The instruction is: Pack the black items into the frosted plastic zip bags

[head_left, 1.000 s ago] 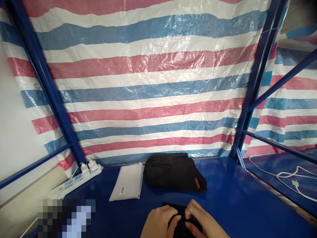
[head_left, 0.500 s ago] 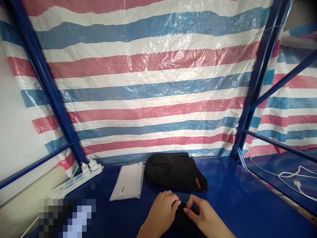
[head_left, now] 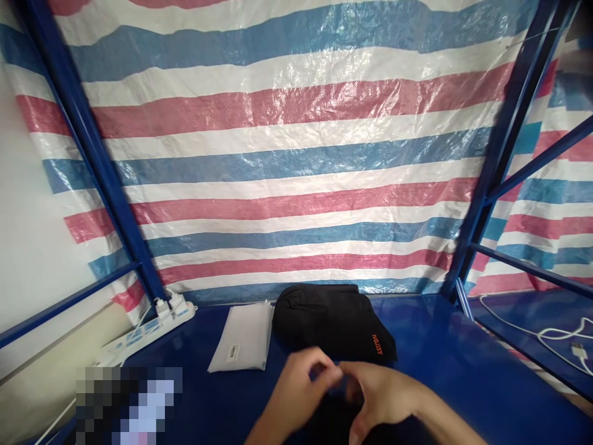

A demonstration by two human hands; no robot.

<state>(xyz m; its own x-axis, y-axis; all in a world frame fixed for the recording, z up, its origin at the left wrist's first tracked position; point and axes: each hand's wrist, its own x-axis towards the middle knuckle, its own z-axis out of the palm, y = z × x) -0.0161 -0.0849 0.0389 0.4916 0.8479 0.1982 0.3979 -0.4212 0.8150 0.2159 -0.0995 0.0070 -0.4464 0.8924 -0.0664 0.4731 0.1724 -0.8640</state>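
Note:
My left hand (head_left: 303, 389) is closed, its thumb and index finger brought together at the upper edge of a piece of black cloth (head_left: 327, 423). The cloth lies low in the view, partly hidden by both hands and cut off by the frame's bottom edge. My right hand (head_left: 386, 392) arches over the cloth's right side, its thumb pointing down and apart from the curled fingers. Motion blurs this hand, and its fingertips are partly hidden. Just beyond the hands lies a folded black fabric item (head_left: 327, 321) with orange lettering near its right corner.
A white flat packet (head_left: 243, 337) with a barcode label lies on the blue tabletop (head_left: 430, 346). At the left are a power strip (head_left: 152, 330) with plugs and a pixelated object (head_left: 130, 408). Blue posts (head_left: 482, 185) frame a striped tarp (head_left: 296, 167); a white cable (head_left: 551, 337) lies right.
My right hand has turned over and opened its thumb away from the fingers, its forearm shifting right. The left hand has risen slightly. The view has shifted a little.

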